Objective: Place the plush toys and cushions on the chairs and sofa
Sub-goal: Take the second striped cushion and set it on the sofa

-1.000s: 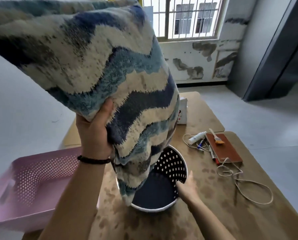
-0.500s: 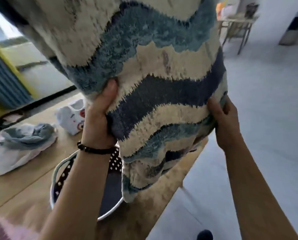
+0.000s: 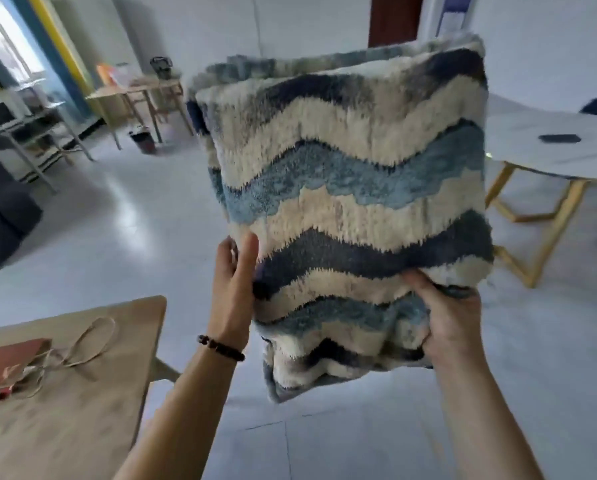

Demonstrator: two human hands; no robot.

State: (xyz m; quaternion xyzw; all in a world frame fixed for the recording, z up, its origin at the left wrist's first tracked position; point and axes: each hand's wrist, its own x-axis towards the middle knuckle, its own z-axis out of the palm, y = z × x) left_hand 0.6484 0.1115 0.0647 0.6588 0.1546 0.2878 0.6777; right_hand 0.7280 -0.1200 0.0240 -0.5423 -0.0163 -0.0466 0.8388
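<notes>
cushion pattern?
Wavy bands of cream, light blue and dark navy on the shaggy cushion; head view shows it.

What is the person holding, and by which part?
A wavy-striped blue and cream cushion, left hand on its lower left edge, right hand gripping its lower right corner.

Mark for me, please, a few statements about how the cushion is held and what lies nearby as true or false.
1. The left hand and the right hand both grip the wavy-striped cushion. True.
2. A pale cord lies on the wooden table. True.
3. The cushion rests on the wooden table. False: it is held in the air over the floor, to the right of the table.
4. The beaded bracelet is worn on the right wrist. False: the bracelet is on the left wrist.
</notes>
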